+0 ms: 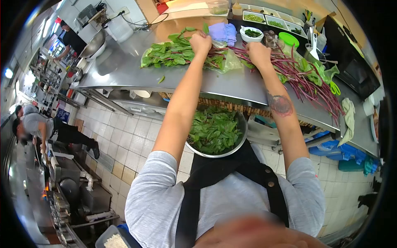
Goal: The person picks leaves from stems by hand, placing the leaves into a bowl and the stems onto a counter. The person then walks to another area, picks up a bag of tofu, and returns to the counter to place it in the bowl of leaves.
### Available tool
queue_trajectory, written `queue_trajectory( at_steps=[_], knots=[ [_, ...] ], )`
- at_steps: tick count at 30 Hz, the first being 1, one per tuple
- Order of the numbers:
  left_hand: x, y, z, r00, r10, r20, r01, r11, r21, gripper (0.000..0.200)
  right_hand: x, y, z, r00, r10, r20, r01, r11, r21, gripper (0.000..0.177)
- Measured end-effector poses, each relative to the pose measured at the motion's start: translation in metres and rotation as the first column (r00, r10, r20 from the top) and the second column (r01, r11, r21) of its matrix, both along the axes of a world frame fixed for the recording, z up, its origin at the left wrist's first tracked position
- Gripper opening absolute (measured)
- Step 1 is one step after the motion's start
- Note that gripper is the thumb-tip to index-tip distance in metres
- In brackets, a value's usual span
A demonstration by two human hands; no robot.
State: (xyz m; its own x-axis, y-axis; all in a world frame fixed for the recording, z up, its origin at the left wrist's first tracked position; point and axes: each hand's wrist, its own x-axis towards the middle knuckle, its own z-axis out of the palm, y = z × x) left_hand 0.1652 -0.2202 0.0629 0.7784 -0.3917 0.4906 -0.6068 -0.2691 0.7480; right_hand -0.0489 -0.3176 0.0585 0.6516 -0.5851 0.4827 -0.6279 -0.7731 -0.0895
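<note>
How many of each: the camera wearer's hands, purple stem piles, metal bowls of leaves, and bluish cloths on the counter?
Hands (left hand, right hand): 2
Purple stem pile: 1
Metal bowl of leaves: 1
Bluish cloth: 1
Total: 5

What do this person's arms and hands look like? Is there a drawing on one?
Both hands, the left hand and the right hand, show no gloves. The short sleeves are light grey, leaving the forearms bare. Yes, the right forearm has a dark, roundish marking with some red, probably a tattoo.
</note>
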Motion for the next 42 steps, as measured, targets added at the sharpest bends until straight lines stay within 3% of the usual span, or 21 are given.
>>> queue_trajectory(
  at_steps=[2, 5, 6, 8, 10, 11, 13, 16, 19, 23, 25, 26, 27, 29, 32, 33, 35, 38, 39, 41, 42],
  knots=[
    [0.009, 0.01, 0.0, 0.996, -0.089, 0.02, 0.091, 0.956, -0.28, 0.02, -0.001, -0.009, -0.004, 0.997, -0.072, 0.028, 0.072, 0.997, -0.007, 0.02],
    [-0.013, 0.045, 0.028, 0.893, -0.43, -0.133, 0.24, 0.706, -0.667, 0.012, 0.0, -0.015, -0.011, 0.994, -0.075, 0.075, 0.072, 0.997, 0.035, 0.018],
    [-0.019, 0.061, 0.033, 0.824, -0.549, -0.139, 0.299, 0.631, -0.716, 0.013, -0.004, -0.003, -0.004, 0.991, -0.037, 0.125, 0.032, 0.999, 0.038, 0.017],
    [-0.036, 0.094, 0.037, 0.801, -0.59, -0.105, 0.349, 0.602, -0.718, 0.013, -0.003, 0.014, 0.012, 0.975, 0.072, 0.208, -0.084, 0.995, 0.048, 0.021],
    [-0.061, 0.126, 0.032, 0.773, -0.626, -0.106, 0.38, 0.59, -0.712, 0.012, 0.002, 0.04, 0.029, 0.834, 0.329, 0.444, -0.407, 0.909, 0.09, 0.024],
    [-0.076, 0.143, 0.028, 0.757, -0.641, -0.126, 0.386, 0.594, -0.706, 0.012, 0.005, 0.056, 0.035, 0.715, 0.424, 0.555, -0.555, 0.828, 0.082, 0.025],
    [-0.099, 0.168, 0.015, 0.748, -0.649, -0.14, 0.408, 0.616, -0.673, 0.011, 0.013, 0.095, 0.038, 0.536, 0.4, 0.744, -0.805, 0.508, 0.307, 0.026],
    [-0.121, 0.192, -0.018, 0.764, -0.627, -0.149, 0.42, 0.66, -0.623, 0.01, 0.011, 0.161, 0.032, 0.41, 0.334, 0.848, -0.91, 0.089, 0.405, 0.023],
    [-0.131, 0.213, -0.042, 0.749, -0.621, -0.233, 0.336, 0.658, -0.674, 0.01, 0.012, 0.192, 0.002, 0.464, 0.227, 0.856, -0.886, 0.125, 0.447, 0.018],
    [-0.131, 0.241, -0.05, 0.701, -0.597, -0.39, 0.108, 0.63, -0.769, 0.012, -0.005, 0.239, -0.029, 0.377, 0.065, 0.924, -0.926, 0.053, 0.374, 0.012],
    [-0.126, 0.252, -0.058, 0.704, -0.597, -0.384, 0.089, 0.611, -0.787, 0.013, -0.015, 0.258, -0.053, 0.4, 0.303, 0.865, -0.909, 0.249, 0.333, 0.019],
    [-0.126, 0.256, -0.056, 0.719, -0.524, -0.457, -0.037, 0.628, -0.777, 0.014, -0.022, 0.257, -0.065, 0.279, 0.589, 0.759, -0.94, 0.329, 0.091, 0.035],
    [-0.122, 0.259, -0.056, 0.766, -0.479, -0.429, -0.035, 0.636, -0.771, 0.014, -0.027, 0.26, -0.074, 0.199, 0.724, 0.661, -0.954, 0.298, -0.04, 0.042],
    [-0.111, 0.265, -0.057, 0.846, -0.39, -0.365, -0.028, 0.651, -0.759, 0.014, -0.035, 0.269, -0.082, 0.25, 0.689, 0.68, -0.954, 0.294, 0.053, 0.035],
    [-0.12, 0.265, -0.05, 0.88, -0.368, -0.3, 0.068, 0.722, -0.688, 0.013, -0.038, 0.269, -0.058, 0.459, 0.403, 0.792, -0.876, 0.357, 0.326, 0.025],
    [-0.125, 0.264, -0.05, 0.891, -0.361, -0.274, 0.105, 0.753, -0.649, 0.012, -0.03, 0.261, -0.051, 0.391, 0.403, 0.828, -0.874, 0.444, 0.197, 0.021],
    [-0.143, 0.259, -0.052, 0.912, -0.31, -0.268, 0.106, 0.811, -0.576, 0.009, -0.016, 0.248, -0.045, 0.427, 0.179, 0.886, -0.878, 0.318, 0.359, 0.029],
    [-0.169, 0.253, -0.049, 0.985, -0.143, -0.1, 0.112, 0.956, -0.27, 0.011, 0.0, 0.229, -0.024, 0.473, 0.122, 0.873, -0.867, 0.242, 0.436, 0.028],
    [-0.17, 0.254, -0.055, 0.987, -0.162, -0.009, 0.158, 0.97, -0.185, 0.011, 0.001, 0.226, -0.021, 0.495, 0.148, 0.856, -0.847, 0.301, 0.437, 0.025],
    [-0.176, 0.251, -0.063, 0.981, -0.194, -0.025, 0.187, 0.967, -0.172, 0.013, 0.003, 0.225, -0.018, 0.54, 0.199, 0.818, -0.804, 0.411, 0.431, 0.019],
    [-0.177, 0.249, -0.065, 0.963, -0.247, -0.104, 0.217, 0.946, -0.239, 0.012, 0.0, 0.231, -0.011, 0.513, 0.105, 0.852, -0.815, 0.372, 0.445, 0.014]
  ],
)
